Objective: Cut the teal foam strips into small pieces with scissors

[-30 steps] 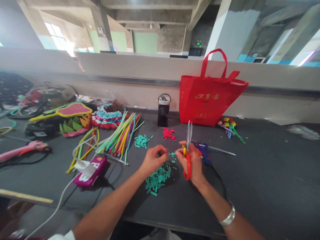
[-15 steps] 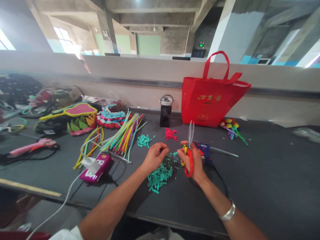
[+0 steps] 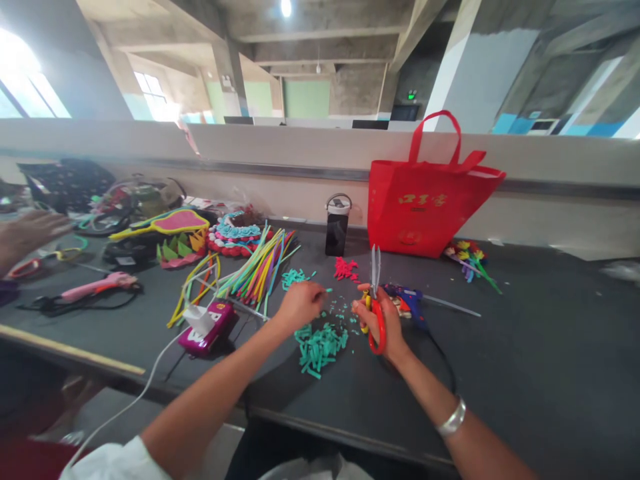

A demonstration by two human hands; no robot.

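In my right hand (image 3: 393, 327) is a pair of scissors (image 3: 376, 270) with red and yellow handles, blades pointing away from me and slightly apart. My left hand (image 3: 301, 308) hovers with curled fingers just above a heap of cut teal strips (image 3: 323, 347). A tiny teal piece (image 3: 329, 290) shows right at its fingertips; whether they grip it is unclear. Small teal scraps (image 3: 341, 313) lie scattered between my hands. Beyond my left hand are a second teal pile (image 3: 294, 277) and a pile of pink-red pieces (image 3: 345, 268).
A blue glue gun (image 3: 413, 303) lies beside my right hand. Behind stand a red bag (image 3: 425, 207) and a dark bottle (image 3: 337, 230). Leftward are coloured stems (image 3: 263, 267), a purple power block (image 3: 210, 330) and a pink glue gun (image 3: 95, 287). Another person's hand (image 3: 37, 230) reaches in at far left.
My left hand has shifted a little left and up, off the teal heap's near side. The scissors stay in my right hand. Another person's hand has appeared at far left.
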